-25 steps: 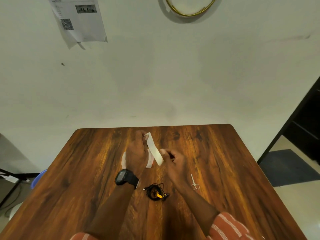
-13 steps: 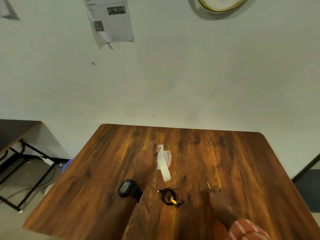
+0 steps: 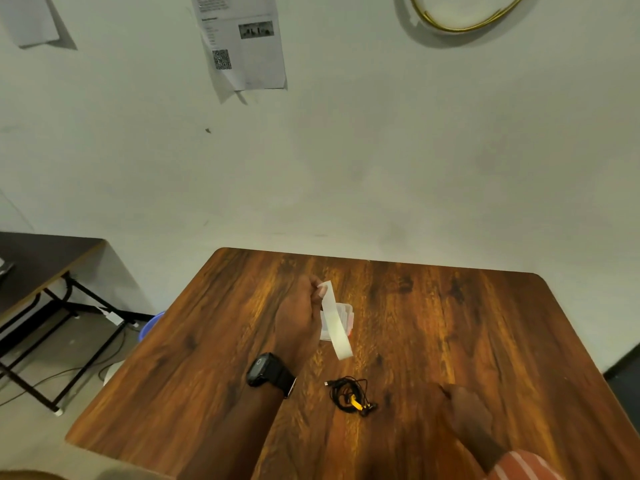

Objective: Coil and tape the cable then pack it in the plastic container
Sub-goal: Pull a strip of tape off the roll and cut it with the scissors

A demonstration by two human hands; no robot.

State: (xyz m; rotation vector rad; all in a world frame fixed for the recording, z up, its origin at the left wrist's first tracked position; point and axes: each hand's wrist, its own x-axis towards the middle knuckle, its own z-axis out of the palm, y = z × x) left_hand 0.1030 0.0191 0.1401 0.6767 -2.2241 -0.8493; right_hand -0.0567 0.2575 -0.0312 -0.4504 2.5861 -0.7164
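- The right hand (image 3: 465, 412) has been leaving the tape strip (image 3: 335, 320) and is now resting on the desk (image 3: 485, 323), empty, fingers loosely curled.
- The coiled cable (image 3: 349, 394) is lying flat between the arms, plug pointing left.
- The left hand (image 3: 299, 318) is pinching the strip's top end, its length hanging down-right over the plastic container (image 3: 347, 316).

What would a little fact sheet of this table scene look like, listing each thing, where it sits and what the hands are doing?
left hand: raised over the table, pinching the top end of a strip of white tape, which hangs free
right hand: low on the table, right of the cable; whether it holds anything cannot be told
cable: black, coiled, lying on the table with a yellow bit in it, not yet taped
plastic container: clear, behind the tape, partly hidden
table: brown wood
watch: black, on the left wrist
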